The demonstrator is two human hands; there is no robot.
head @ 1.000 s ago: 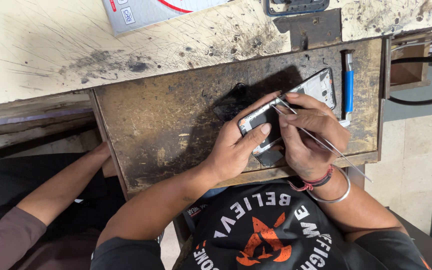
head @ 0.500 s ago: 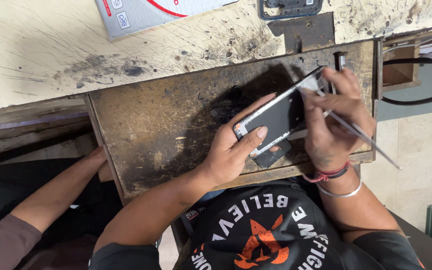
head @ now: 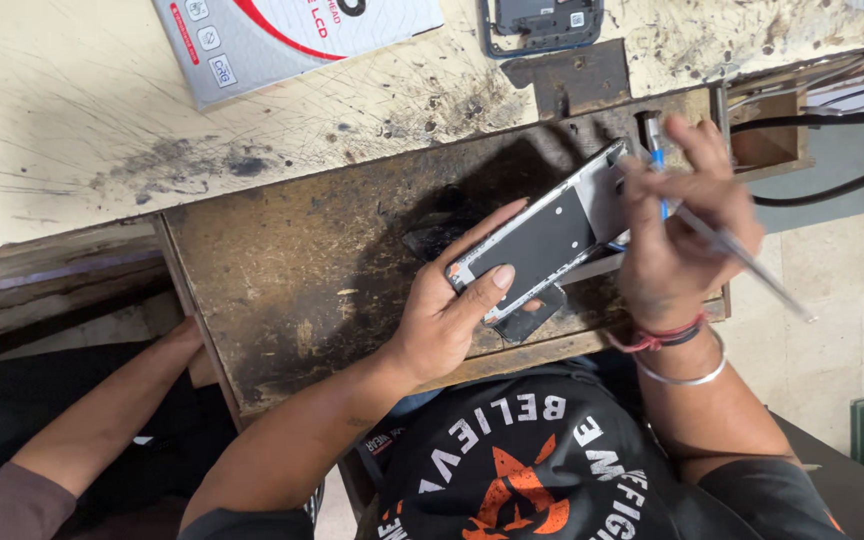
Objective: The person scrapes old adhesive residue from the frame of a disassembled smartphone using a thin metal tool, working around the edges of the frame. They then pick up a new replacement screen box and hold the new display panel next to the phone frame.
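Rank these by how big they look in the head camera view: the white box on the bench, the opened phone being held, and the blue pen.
1. white box, though cut off by the frame's top edge
2. opened phone, held by the left hand
3. blue pen, mostly hidden behind the right hand

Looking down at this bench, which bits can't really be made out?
Head view:
- Far end of the opened phone: covered by the right hand.
- Tweezers: tips hidden behind that hand.
- Blue pen: mostly behind its fingers.
- Dark device on the bench: cut by the top edge.
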